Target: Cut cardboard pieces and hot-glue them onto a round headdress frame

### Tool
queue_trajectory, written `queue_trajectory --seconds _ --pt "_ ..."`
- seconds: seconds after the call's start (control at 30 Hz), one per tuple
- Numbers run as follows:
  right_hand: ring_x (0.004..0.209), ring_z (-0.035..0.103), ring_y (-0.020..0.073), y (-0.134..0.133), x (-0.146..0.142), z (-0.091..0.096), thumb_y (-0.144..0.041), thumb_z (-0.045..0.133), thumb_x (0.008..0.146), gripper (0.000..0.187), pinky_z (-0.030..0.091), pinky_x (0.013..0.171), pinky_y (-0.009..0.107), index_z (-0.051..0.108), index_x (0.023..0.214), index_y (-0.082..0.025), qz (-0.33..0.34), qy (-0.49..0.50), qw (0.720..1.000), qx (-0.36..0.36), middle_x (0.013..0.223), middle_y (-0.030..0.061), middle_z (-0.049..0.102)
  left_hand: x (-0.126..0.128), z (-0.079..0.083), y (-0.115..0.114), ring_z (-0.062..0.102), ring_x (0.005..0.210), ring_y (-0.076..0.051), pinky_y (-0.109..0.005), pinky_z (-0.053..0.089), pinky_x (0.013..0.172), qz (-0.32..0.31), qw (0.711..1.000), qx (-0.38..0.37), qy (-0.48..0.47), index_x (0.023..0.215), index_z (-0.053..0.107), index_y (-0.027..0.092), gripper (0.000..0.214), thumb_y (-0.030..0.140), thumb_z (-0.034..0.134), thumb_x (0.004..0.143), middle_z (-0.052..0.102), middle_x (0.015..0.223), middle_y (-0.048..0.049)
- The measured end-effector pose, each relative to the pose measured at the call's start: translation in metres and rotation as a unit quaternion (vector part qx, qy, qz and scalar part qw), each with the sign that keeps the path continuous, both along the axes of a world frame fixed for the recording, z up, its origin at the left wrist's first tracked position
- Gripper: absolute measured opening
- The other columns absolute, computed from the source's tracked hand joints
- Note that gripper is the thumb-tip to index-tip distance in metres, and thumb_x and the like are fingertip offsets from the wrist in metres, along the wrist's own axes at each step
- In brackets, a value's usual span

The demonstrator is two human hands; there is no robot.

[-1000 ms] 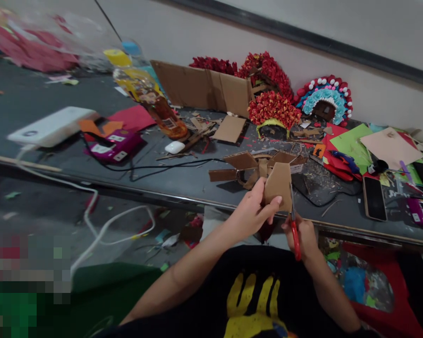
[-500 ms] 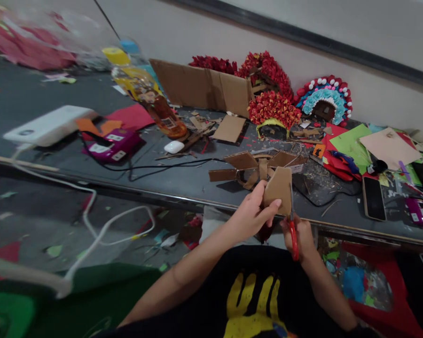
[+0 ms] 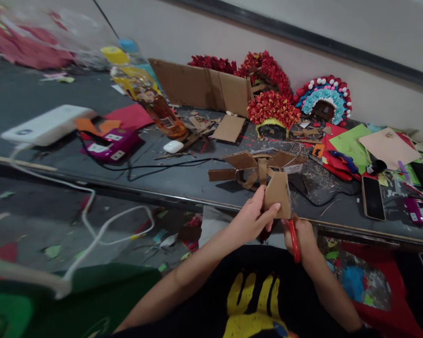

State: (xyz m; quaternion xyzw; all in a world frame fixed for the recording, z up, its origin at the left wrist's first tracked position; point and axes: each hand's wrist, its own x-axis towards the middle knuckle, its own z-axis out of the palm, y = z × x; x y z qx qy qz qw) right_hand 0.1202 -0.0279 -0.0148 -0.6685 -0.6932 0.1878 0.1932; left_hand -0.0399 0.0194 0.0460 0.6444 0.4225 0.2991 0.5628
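Between the thumb and fingers of my left hand (image 3: pixel 255 213) is a flat piece of brown cardboard (image 3: pixel 279 191), its upper left corner cut at a slant. My right hand (image 3: pixel 303 238) grips red-handled scissors (image 3: pixel 294 241) at the cardboard's right edge. Most of the blades are hidden by the cardboard, so how far they are apart I cannot tell. Just beyond my hands, a cardboard frame (image 3: pixel 262 170) with several flaps sticking out lies on the dark table (image 3: pixel 183 180).
Further back stand red flower-covered headpieces (image 3: pixel 273 110), a blue-and-red one (image 3: pixel 326 96) and a cardboard sheet (image 3: pixel 200 87). A bottle (image 3: pixel 158 110) and a white power bank (image 3: pixel 49 124) are at left. A phone (image 3: pixel 374 198) and coloured paper (image 3: pixel 352 143) lie at right.
The cardboard's right edge has changed shape, now slanting in toward the top. The piece has shifted slightly lower, with the scissors at its lower right edge and less blade showing.
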Motion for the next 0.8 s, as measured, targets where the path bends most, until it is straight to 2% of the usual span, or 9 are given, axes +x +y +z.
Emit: queue_trajectory --seconds 0.13,0.3,0.6,0.7,0.8 --pt "0.062 0.068 0.0195 -0.0006 -0.0026 -0.0037 -0.028 0.04 0.083 0.028 0.045 0.056 0.023 0.064 0.09 -0.015 0.006 0.032 0.999 0.02 0.07 0.0101 0.071 -0.0007 -0.0025 -0.001 0.046 0.039 -0.01 -0.02 0.035 0.043 0.014 1.0 -0.005 -0.001 0.091 0.032 0.021 0.024 0.043 0.042 0.086 0.047 0.045 0.0101" --pt "0.057 0.065 0.0173 -0.0001 -0.004 -0.0012 -0.029 0.039 0.085 0.028 0.043 0.053 0.021 0.063 0.094 -0.016 0.002 0.036 0.999 0.002 0.068 0.0079 0.07 -0.005 0.003 -0.0007 0.048 0.041 -0.011 -0.021 0.037 0.046 -0.017 0.999 0.0 0.037 0.085 0.033 0.021 0.023 0.042 0.043 0.085 0.049 0.046 0.0086" --pt "0.055 0.064 0.0181 0.0019 -0.0039 -0.0075 -0.027 0.041 0.081 0.025 0.043 0.053 0.022 0.063 0.085 -0.015 -0.003 0.043 0.999 0.016 0.064 0.0095 0.069 -0.0028 0.0019 -0.0027 0.047 0.04 -0.011 -0.021 0.036 0.043 0.002 1.0 -0.013 0.009 0.088 0.032 0.021 0.023 0.042 0.042 0.085 0.048 0.046 0.0094" --pt "0.06 0.065 0.0177 0.002 -0.0059 -0.0054 -0.027 0.04 0.083 0.025 0.046 0.058 0.022 0.063 0.084 -0.017 0.011 0.07 0.997 0.026 0.065 0.0079 0.069 -0.0046 0.0031 -0.0026 0.048 0.041 -0.01 -0.021 0.038 0.045 0.0 1.0 -0.009 0.017 0.088 0.033 0.021 0.022 0.041 0.043 0.086 0.048 0.047 0.0094" --pt "0.066 0.067 0.019 0.0008 -0.0082 -0.003 -0.027 0.041 0.082 0.025 0.047 0.061 0.024 0.062 0.092 -0.017 0.014 0.07 0.997 0.028 0.073 0.0083 0.071 -0.0076 0.0042 -0.0032 0.049 0.043 -0.01 -0.021 0.038 0.048 0.0 0.999 0.008 0.042 0.087 0.035 0.021 0.021 0.039 0.043 0.086 0.049 0.047 0.0087"
